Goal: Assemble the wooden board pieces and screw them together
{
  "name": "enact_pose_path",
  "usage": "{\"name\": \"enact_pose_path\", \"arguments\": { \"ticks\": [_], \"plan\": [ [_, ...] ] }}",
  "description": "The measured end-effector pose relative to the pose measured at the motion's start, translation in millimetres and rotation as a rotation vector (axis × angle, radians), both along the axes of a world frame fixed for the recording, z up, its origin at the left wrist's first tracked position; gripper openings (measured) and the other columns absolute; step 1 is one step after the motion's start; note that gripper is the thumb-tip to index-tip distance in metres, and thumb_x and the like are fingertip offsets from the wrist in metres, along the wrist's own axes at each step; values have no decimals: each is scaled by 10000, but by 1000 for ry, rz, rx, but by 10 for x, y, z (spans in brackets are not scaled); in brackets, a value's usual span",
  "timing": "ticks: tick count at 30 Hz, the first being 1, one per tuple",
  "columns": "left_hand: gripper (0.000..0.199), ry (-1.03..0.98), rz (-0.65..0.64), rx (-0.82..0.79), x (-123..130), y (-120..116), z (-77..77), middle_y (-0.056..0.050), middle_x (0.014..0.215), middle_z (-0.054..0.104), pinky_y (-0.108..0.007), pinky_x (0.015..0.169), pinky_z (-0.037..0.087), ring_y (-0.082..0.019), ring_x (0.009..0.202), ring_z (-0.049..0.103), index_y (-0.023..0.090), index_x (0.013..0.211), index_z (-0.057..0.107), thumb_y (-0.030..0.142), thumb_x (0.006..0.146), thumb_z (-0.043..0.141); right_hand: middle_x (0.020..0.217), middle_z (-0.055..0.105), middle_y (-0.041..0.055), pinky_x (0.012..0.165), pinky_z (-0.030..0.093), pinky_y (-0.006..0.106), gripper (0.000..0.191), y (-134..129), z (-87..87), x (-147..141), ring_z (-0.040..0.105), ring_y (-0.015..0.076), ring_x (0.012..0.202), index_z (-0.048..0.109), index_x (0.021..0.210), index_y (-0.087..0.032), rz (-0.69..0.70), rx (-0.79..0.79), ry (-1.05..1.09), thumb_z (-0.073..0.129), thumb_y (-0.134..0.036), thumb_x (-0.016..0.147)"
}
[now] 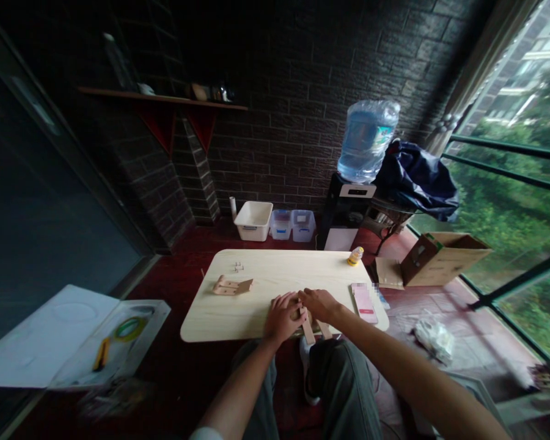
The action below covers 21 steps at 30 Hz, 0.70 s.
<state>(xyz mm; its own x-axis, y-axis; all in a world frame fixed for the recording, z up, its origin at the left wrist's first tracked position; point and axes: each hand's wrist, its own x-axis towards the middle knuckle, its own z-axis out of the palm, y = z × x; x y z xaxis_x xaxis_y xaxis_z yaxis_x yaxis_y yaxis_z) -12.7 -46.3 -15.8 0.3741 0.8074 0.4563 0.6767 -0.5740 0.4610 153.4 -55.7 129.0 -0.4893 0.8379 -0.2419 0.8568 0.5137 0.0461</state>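
Observation:
Near the front edge of the pale table (pixel 275 266), my left hand (pixel 282 315) is closed round a small wooden frame (pixel 307 331) with narrow slats that point towards my lap. Bent fingers of my right hand (pixel 319 304) press together at the frame's upper end, close to my left fingertips. Whatever they pinch is hidden. To the left lies another wooden part (pixel 231 286), made of joined pieces with raised ends. Beyond it, several small screws (pixel 238 267) stand on the tabletop.
A phone (pixel 364 304) lies at the table's right, with a small yellow-capped bottle (pixel 355 256) behind it. Plastic bins (pixel 254 223) stand beyond the far edge, beside a water dispenser (pixel 352 201). An open white case (pixel 132 336) is at left, a cardboard box (pixel 440 260) at right.

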Motion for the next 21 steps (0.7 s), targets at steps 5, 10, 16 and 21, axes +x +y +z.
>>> {"name": "enact_pose_path", "arguments": {
  "ticks": [5, 10, 16, 21],
  "plan": [
    [336, 5, -13, -3, -10, 11, -8, -24, 1441, 602, -546, 1198, 337, -274, 1382, 496, 377, 1180, 721, 336, 847, 723, 1120, 728, 177, 780, 574, 337, 261, -2, -55, 29, 735, 274, 997, 556, 1245, -135, -141, -5, 6, 456, -164, 1006],
    [316, 12, -15, 17, -6, -4, -6, -24, 1432, 608, -545, 1190, 353, -272, 1381, 500, 378, 1178, 719, 347, 864, 703, 1142, 709, 194, 769, 570, 314, 302, -94, -64, 31, 733, 265, 988, 523, 1295, -128, -164, 41, 8, 477, -213, 1009],
    [338, 13, -9, 29, 6, -24, 6, -24, 1439, 602, -538, 1191, 358, -273, 1371, 511, 367, 1170, 725, 314, 836, 718, 1218, 672, 173, 807, 571, 331, 434, -121, -64, -13, 718, 268, 1022, 497, 1355, -165, -41, 71, -1, 576, -161, 928],
    [328, 14, -18, 14, -5, -1, -1, -22, 1443, 600, -535, 1195, 348, -271, 1377, 502, 366, 1174, 722, 335, 847, 715, 1212, 681, 189, 788, 575, 334, 407, -71, -170, -2, 712, 267, 1040, 517, 1334, -149, -96, 55, 11, 514, -83, 932]
  ]
}}
